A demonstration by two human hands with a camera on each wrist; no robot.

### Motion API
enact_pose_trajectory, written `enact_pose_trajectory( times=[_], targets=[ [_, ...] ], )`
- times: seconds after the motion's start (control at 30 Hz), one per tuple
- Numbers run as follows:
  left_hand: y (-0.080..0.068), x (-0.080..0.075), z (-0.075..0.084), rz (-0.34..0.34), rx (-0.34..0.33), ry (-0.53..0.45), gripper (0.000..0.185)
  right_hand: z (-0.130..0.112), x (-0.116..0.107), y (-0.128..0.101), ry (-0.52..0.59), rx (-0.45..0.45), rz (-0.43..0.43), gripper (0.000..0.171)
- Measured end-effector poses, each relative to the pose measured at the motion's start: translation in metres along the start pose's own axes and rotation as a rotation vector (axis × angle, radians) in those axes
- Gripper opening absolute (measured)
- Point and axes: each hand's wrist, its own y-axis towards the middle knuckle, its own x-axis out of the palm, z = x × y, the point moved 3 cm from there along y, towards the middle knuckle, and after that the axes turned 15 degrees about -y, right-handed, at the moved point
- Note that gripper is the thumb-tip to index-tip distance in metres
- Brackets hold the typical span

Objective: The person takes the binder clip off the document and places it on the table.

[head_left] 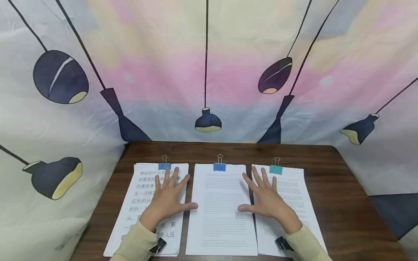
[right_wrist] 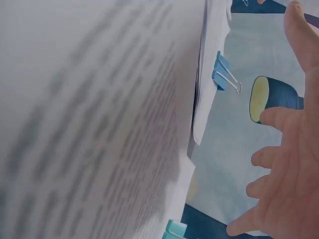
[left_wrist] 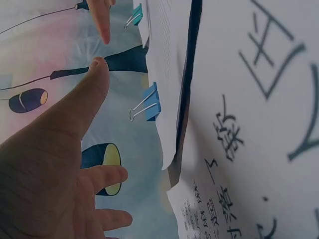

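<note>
Three clipped stacks of paper lie side by side on a table. The left stack [head_left: 140, 181] carries large Chinese characters; the middle stack [head_left: 225, 217] and right stack [head_left: 295, 192] have small lines of print. Blue binder clips hold the tops of the left [head_left: 164, 166] and middle [head_left: 219, 166] stacks, and a teal binder clip [head_left: 275, 169] the right one. With fingers spread, my left hand [head_left: 166, 201] is over the left stack, its thumb reaching the middle stack's edge. My right hand [head_left: 269, 201], also spread and holding nothing, is over the right stack, thumb overlapping the middle one.
The dark wooden table [head_left: 346, 217] extends to the right of the stacks. Behind it hangs a pastel cloth [head_left: 169, 72] printed with dark lamps. A black wrist strap piece [head_left: 158, 245] shows at the left sleeve, another [head_left: 283, 243] at the right.
</note>
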Motion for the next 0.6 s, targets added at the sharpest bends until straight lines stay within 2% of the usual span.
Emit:
enact_pose_trajectory(
  times=[0.17, 0.33, 0.47, 0.6],
  targets=[
    [-0.002, 0.001, -0.002, 0.01, -0.016, -0.001, 0.107, -0.004, -0.003, 0.006, 0.033, -0.002, -0.001, 0.115],
    [-0.01, 0.009, -0.016, -0.041, -0.114, -0.086, 0.102, -0.024, -0.016, 0.013, 0.122, -0.047, -0.012, 0.114],
    [-0.01, 0.008, -0.029, -0.02, -0.178, -0.127, 0.097, -0.046, -0.035, 0.031, 0.188, -0.115, -0.004, 0.112],
    [-0.002, 0.001, -0.029, 0.014, -0.17, -0.146, 0.095, -0.063, -0.048, 0.056, 0.166, -0.169, -0.018, 0.109]
  ],
)
